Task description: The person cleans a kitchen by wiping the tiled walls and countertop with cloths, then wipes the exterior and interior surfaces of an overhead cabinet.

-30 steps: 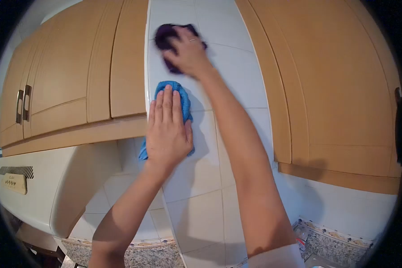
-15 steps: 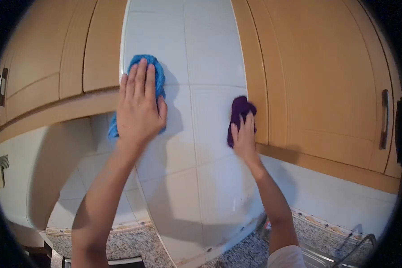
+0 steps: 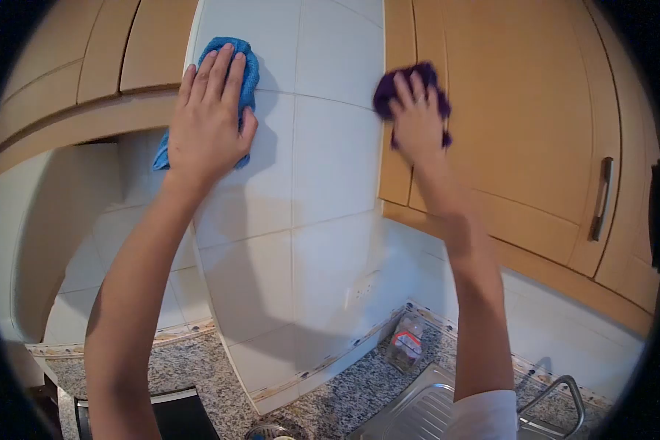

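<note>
A blue cloth (image 3: 248, 73) lies against the white tiled wall (image 3: 330, 161), pressed there by my left hand (image 3: 211, 121) near the left cabinet's edge. The fingers of that hand are stretched out over the cloth, thumb apart. Over on the right, my right hand (image 3: 419, 125) holds a dark purple cloth (image 3: 392, 92) flat against the wooden cabinet (image 3: 521, 110), at its left edge beside the tiles. Its fingers are spread on the cloth and slightly blurred.
A range hood (image 3: 59, 220) hangs at the left. Below are the granite counter (image 3: 337, 396), a dark hob (image 3: 183, 414), a clear container with a red label (image 3: 405, 346), a metal sink (image 3: 411, 411) and a faucet (image 3: 576, 400). A cabinet handle (image 3: 603, 198) sticks out at right.
My right hand moved the purple cloth from the upper tiles down to the right, then up onto the right cabinet. My left hand stays on the blue cloth while the view shifts right and down.
</note>
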{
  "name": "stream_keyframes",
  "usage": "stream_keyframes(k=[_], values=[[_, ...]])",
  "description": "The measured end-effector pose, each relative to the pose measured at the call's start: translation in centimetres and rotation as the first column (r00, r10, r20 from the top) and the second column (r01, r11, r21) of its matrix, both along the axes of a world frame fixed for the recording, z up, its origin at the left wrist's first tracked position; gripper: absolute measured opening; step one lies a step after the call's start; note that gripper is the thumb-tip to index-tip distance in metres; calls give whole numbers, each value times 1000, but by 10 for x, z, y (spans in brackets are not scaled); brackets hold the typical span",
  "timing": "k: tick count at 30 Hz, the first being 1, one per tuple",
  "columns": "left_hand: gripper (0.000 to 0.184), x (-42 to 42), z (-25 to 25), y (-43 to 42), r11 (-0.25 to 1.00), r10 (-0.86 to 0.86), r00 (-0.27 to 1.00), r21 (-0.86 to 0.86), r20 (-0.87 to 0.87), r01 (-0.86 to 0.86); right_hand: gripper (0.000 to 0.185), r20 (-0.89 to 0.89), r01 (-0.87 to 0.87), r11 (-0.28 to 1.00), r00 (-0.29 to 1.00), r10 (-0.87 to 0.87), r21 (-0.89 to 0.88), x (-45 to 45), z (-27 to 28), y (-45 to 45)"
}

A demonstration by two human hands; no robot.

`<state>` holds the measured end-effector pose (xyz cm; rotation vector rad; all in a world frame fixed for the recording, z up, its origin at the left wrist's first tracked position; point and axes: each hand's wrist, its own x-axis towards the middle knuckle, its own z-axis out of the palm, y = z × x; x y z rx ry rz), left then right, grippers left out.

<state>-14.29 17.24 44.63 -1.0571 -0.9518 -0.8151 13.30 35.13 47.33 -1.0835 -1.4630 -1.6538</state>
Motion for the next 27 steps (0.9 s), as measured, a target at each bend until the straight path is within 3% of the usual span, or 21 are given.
stream_keyframes(k=[2,4,7,12,14,18,22,27], values=[[62,-2,-2,1,1000,-5,1000,14,-2,5,43,104,136,983,987,-124,-123,-4,-64,-4],[62,-2,-4,0,999,-22,1000,28,11,22,40,130,59,975,991,-31,-214,2,-122,-2],[61,-3,-14,-1,998,-52,998,46,32,50,35,445,176,967,892,-77,-186,41,-158,-27],[62,-9,-22,-1,988,-133,989,83,69,127,31,375,215,945,920,-112,-248,139,-166,-126],[63,-8,-39,0,986,-153,982,82,113,145,33,351,210,963,926,-140,-168,193,-173,-169],[64,-10,-72,-6,986,-166,975,46,148,160,17,303,257,947,933,-192,-192,264,-175,-256],[63,-6,-93,-12,994,-98,982,-22,162,103,16,294,322,916,923,-247,-239,288,-170,-280],[62,0,-105,-9,1000,-8,981,24,196,3,14,322,187,952,941,-103,-241,297,-171,-273]])
